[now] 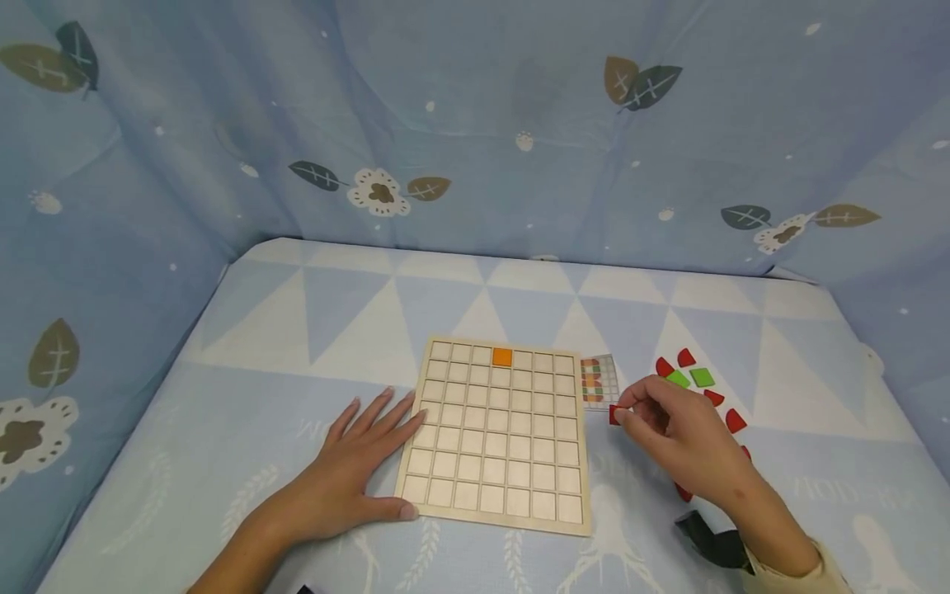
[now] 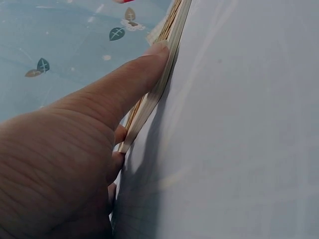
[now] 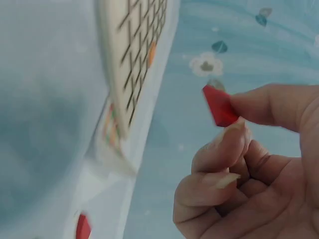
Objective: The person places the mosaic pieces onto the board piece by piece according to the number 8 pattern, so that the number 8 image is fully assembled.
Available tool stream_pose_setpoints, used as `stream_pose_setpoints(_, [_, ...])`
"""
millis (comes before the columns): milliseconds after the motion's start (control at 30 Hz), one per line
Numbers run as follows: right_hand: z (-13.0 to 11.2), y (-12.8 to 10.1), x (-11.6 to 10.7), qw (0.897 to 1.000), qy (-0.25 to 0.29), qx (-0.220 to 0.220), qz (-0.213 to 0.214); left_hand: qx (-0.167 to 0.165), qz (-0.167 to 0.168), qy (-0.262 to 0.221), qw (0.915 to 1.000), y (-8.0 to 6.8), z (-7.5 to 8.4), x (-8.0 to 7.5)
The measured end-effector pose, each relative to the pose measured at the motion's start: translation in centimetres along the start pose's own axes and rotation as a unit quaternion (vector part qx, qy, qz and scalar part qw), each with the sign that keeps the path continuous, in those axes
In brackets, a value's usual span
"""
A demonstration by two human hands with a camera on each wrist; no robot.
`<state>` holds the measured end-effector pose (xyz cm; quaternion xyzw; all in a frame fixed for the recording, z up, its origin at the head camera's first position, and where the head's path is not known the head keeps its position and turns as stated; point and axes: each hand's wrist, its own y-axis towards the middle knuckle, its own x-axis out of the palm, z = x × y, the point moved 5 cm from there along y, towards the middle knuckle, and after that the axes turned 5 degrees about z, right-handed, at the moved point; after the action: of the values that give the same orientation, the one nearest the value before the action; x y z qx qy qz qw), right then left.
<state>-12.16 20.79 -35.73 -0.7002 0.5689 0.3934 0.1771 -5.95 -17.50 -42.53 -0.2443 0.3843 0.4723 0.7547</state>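
Observation:
A square wooden board [image 1: 495, 447] with a grid of shallow cells lies on the table. One orange square tile [image 1: 502, 357] sits in its top row. My left hand [image 1: 341, 483] rests at the board's left side, fingers spread, with fingertips along the edge and the thumb at the near corner. In the left wrist view the thumb [image 2: 114, 82] presses against the board's edge. Right of the board, my right hand [image 1: 686, 437] pinches a red tile [image 3: 218, 105] between thumb and index finger, its other fingers curled toward the palm.
A pattern card [image 1: 599, 381] with a coloured grid lies against the board's right side. Several red quarter-round pieces [image 1: 735, 421] and green square tiles [image 1: 701, 377] are scattered around the right hand. A black strap [image 1: 712, 540] shows by the right wrist. Blue curtains [image 1: 475, 124] surround the table.

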Motion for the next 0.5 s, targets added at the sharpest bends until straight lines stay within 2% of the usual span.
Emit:
stream_pose_setpoints(67, [-0.6,1.0,0.6,1.000,0.018,0.014,-0.014,0.001,0.001,0.001,1.0000,0.0,0.0,0.0])
stream_pose_setpoints(500, [-2.8,7.2,5.7,0.996,0.046,0.010,-0.079,0.004,0.006,0.003,1.0000,-0.1,0.0,0.1])
